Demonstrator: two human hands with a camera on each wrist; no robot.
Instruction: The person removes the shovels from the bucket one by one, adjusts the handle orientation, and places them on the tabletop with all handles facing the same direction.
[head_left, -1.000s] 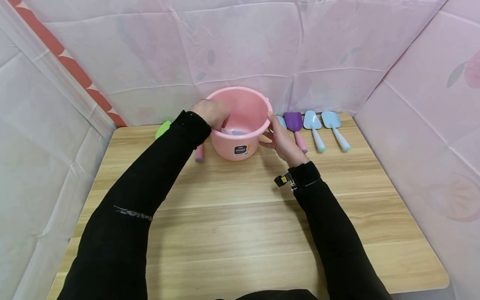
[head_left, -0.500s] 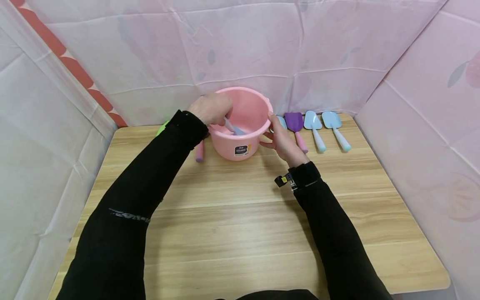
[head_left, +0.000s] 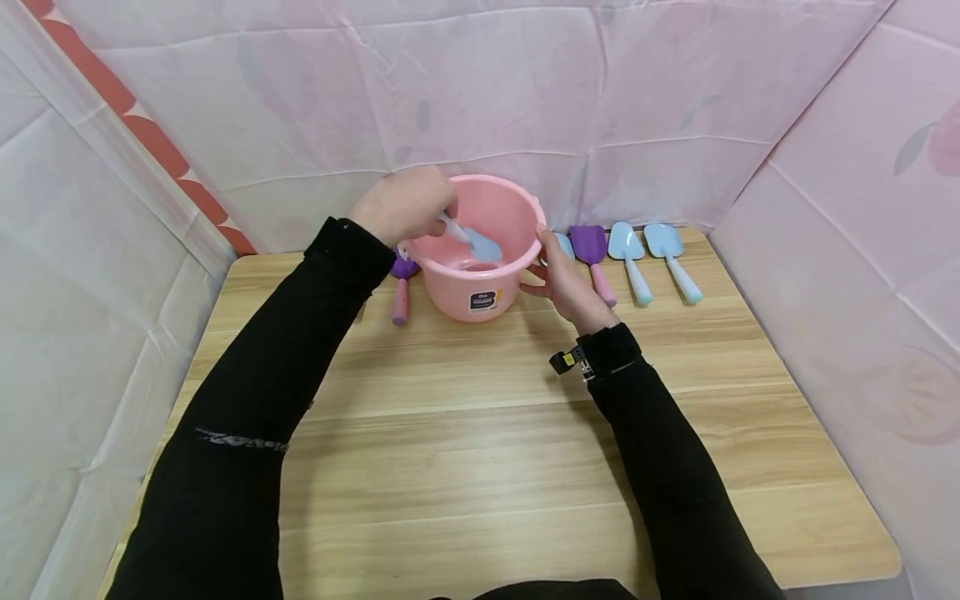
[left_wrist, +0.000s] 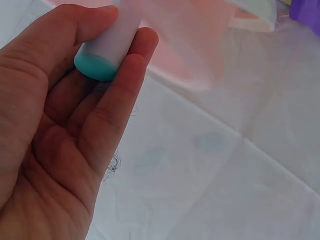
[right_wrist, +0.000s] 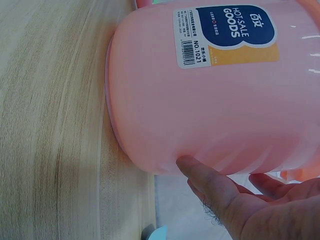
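Here, from my remote station, I see a small pale-blue spatula (head_left: 480, 246) held blade-down over the mouth of the pink bucket (head_left: 480, 292), its blade hanging inside the rim. My left hand (head_left: 405, 208) has its fingers curled round the handle; in the left wrist view the teal end of that handle (left_wrist: 97, 67) is pinched between thumb and fingers (left_wrist: 117, 107). The bucket stands upright near the back of the wooden surface (head_left: 480, 450), a dark-blue and orange label (right_wrist: 225, 30) on its near wall. My right hand (head_left: 562, 279) is pressed against the bucket's right side, thumb (right_wrist: 207, 182) laid on the wall and the fingers wrapped up to the rim, so I read it as gripping the bucket.

Just left of the bucket lies a purple spatula with a pink handle (head_left: 400, 292), partly hidden behind my left sleeve. To the right of the bucket, a row of spatulas lies on the surface along the back edge: one blue blade (head_left: 562, 243) mostly covered by my right hand, then a purple one (head_left: 592, 250), then two light-blue ones (head_left: 628, 254) (head_left: 670, 254), handles pointing toward me. Pink patterned sheeting (head_left: 525, 100) closes in the surface at the back and on both sides.
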